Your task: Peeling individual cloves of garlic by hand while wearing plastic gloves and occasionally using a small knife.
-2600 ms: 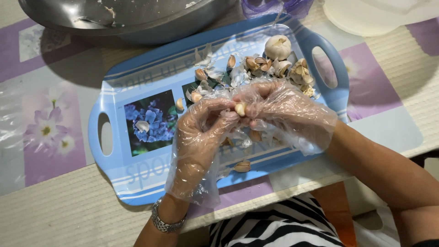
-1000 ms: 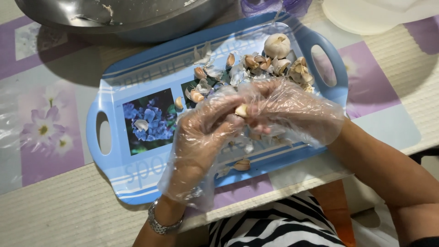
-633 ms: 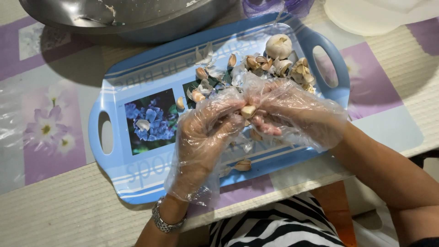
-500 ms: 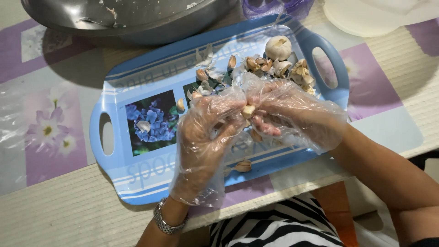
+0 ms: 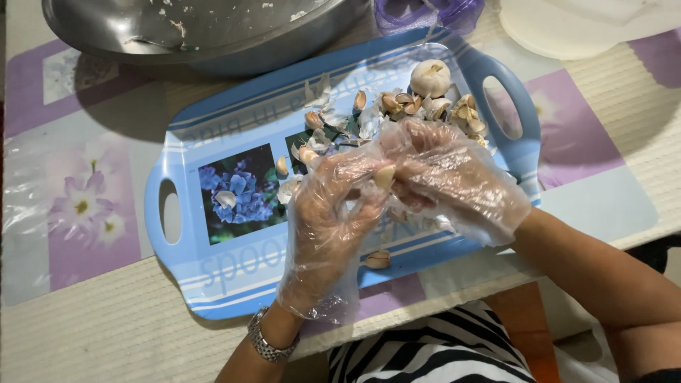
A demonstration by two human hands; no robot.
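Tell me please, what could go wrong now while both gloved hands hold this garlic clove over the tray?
The garlic clove is pinched only at the fingertips of the left hand and right hand; the loose plastic gloves may let it slip. It could drop among the peels on the blue tray.

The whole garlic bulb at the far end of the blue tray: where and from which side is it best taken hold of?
Probably from above, fingers closing on the round sides of the garlic bulb. It sits whole and exposed on top, while loose cloves and skins crowd its near side and the tray rim lies just behind, so a sideways approach looks cramped.
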